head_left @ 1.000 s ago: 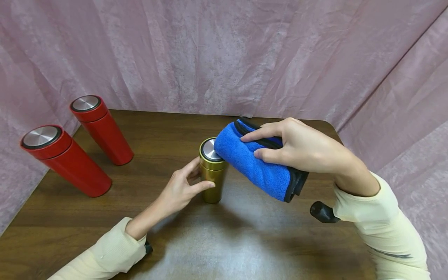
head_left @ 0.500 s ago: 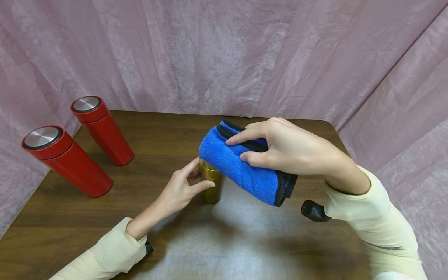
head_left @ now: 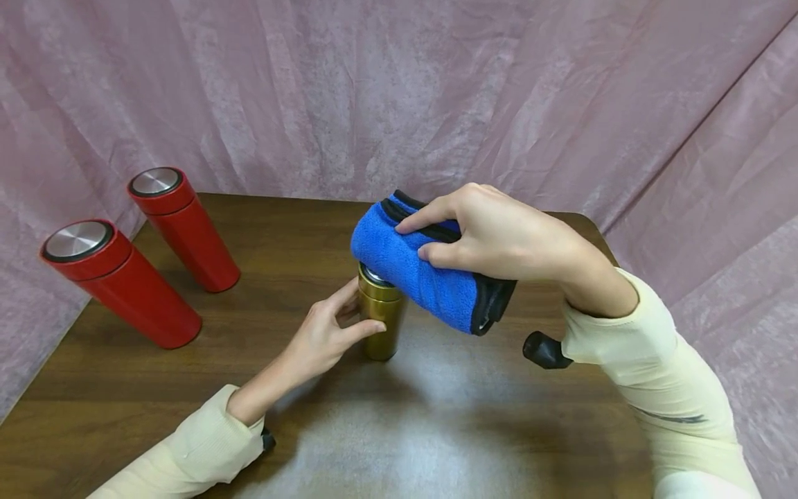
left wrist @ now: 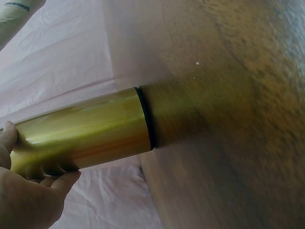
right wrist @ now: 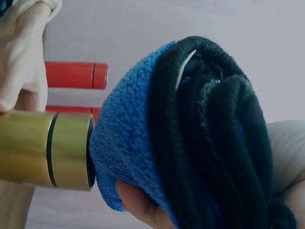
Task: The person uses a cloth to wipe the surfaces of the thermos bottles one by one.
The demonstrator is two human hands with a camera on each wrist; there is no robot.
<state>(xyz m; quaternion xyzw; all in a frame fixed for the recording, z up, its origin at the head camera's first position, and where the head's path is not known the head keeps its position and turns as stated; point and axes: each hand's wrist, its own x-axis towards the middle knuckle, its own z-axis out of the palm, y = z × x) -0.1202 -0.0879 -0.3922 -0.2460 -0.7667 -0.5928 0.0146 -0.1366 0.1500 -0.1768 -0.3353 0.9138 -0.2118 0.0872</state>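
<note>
A gold thermos bottle (head_left: 382,315) stands upright on the wooden table, its steel-topped lid partly hidden under cloth. My left hand (head_left: 324,333) grips its side, thumb in front and fingers behind; the left wrist view shows the bottle's lower body (left wrist: 95,129) and dark base ring on the table. In my right hand (head_left: 492,235) is a folded blue towel (head_left: 414,270) with black edging, pinched between thumb and fingers. The towel's rounded end overlaps the lid from above. Seen from the right wrist, the blue towel (right wrist: 126,114) lies right at the end of the gold lid (right wrist: 71,150).
Two red thermos bottles with steel lids stand at the left of the table, one nearer (head_left: 125,287) and one farther back (head_left: 187,232). Pink curtains (head_left: 349,97) hang behind and beside the table (head_left: 299,443). A black wrist device (head_left: 545,350) juts from the right sleeve.
My right hand has carried the towel leftward over the gold bottle's lid, then lifted it a little, so part of the lid's rim shows again. The left hand keeps its grip.
</note>
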